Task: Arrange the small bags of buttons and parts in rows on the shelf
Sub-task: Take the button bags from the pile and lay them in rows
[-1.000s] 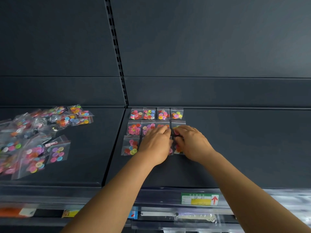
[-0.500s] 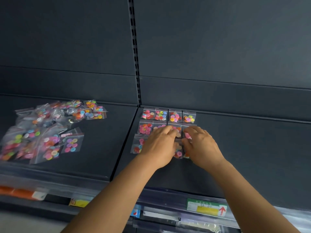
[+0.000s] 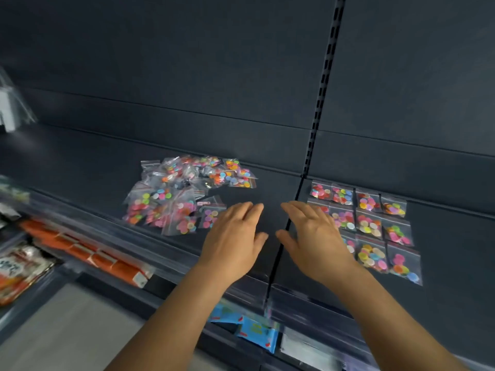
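Note:
A loose heap of small clear bags of coloured buttons (image 3: 182, 194) lies on the left part of the dark shelf (image 3: 80, 167). On the right part, several bags (image 3: 371, 223) lie flat in three neat rows. My left hand (image 3: 233, 236) hovers palm down with straight fingers, just right of the heap and over its nearest bag (image 3: 210, 216). My right hand (image 3: 310, 234) is spread flat above the shelf seam, covering the left end of the rows. Neither hand holds anything.
A slotted upright (image 3: 321, 84) splits the back panel, and a seam (image 3: 281, 242) divides the shelf. Orange packets (image 3: 88, 257) and blue packets (image 3: 254, 330) sit on the lower shelf. A clear hanging packet (image 3: 10, 105) is at the far left.
Both hands have lifted off the arranged rows and moved left toward the heap. The camera has swung left, so the rows now sit on the right.

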Demonstrator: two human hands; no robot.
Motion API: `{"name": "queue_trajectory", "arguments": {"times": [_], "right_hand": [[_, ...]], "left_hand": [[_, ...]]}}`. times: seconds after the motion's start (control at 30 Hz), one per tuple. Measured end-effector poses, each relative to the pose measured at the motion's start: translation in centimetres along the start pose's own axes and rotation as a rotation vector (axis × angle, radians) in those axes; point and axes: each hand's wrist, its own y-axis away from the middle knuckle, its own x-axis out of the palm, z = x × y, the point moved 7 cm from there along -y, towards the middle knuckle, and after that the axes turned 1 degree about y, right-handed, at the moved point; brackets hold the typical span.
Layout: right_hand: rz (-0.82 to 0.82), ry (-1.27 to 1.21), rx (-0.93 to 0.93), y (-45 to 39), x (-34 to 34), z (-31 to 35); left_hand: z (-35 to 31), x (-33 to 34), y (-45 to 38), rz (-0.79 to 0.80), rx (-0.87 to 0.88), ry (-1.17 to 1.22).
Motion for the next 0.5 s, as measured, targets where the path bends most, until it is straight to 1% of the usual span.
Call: {"name": "queue_trajectory", "arguments": {"times": [0.2,0.37,0.5], "right_hand": [[0.013,-0.028,-0.009,-3.8,3.5,6.5],[0.039,-0.049,0.031,-6.3,6.5,9.9],[0.111,-0.068,0.077,-7.3,8.9,11.0]], "left_hand": [[8.6,-1.3,0.8,0.012,-0.046,-0.038],[14.5,-1.2,0.3,0.054,-0.091,-0.046],[16.2,-0.5,-0.1,0.111,-0.018,-0.005]]}}
